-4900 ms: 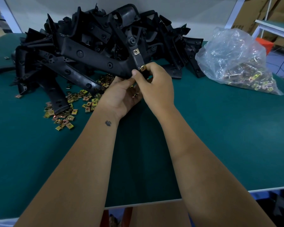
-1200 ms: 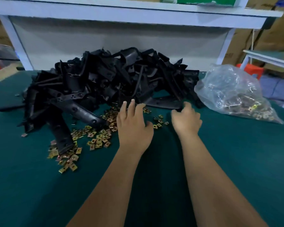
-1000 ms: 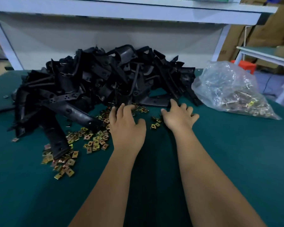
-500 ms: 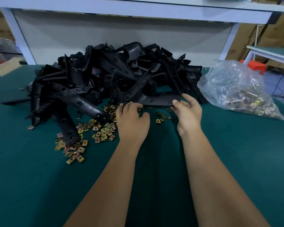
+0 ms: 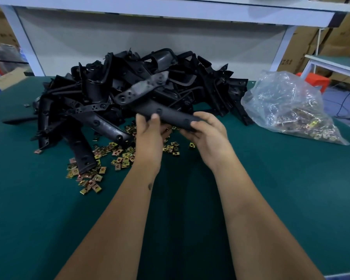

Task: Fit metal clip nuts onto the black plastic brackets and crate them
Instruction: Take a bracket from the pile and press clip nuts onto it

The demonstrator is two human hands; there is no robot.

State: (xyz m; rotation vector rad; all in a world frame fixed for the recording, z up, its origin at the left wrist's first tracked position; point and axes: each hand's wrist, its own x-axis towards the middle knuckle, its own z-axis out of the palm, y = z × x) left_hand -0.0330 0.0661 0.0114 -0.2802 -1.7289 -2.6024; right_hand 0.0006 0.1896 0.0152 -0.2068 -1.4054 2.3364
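Two bare hands hold one black plastic bracket [image 5: 162,110] above a green-topped table [image 5: 281,188], in front of a single large heap of brackets [image 5: 101,91]. The left hand [image 5: 150,138] grips the bracket near its middle, thumb on the upper face and fingers curled beneath; the right hand [image 5: 208,134] closes round the bracket's nearer end, thumb on top. The held bracket is a long bent piece whose far arm rises up and away over the heap; several round holes show along it. The brackets in the heap overlap too thickly to be counted. Loose clip nuts [image 5: 117,156], brass-coloured and square, lie scattered on the table below and left of the hands, several dozen at least, some partly under a bracket that juts from the heap; one small cluster [image 5: 173,149] lies between the two wrists. Two stray nuts lie apart at the heap's left side. One clear plastic bag [image 5: 287,110] holding more nuts rests at the right of the heap. Behind stands one white shelf frame [image 5: 170,11].
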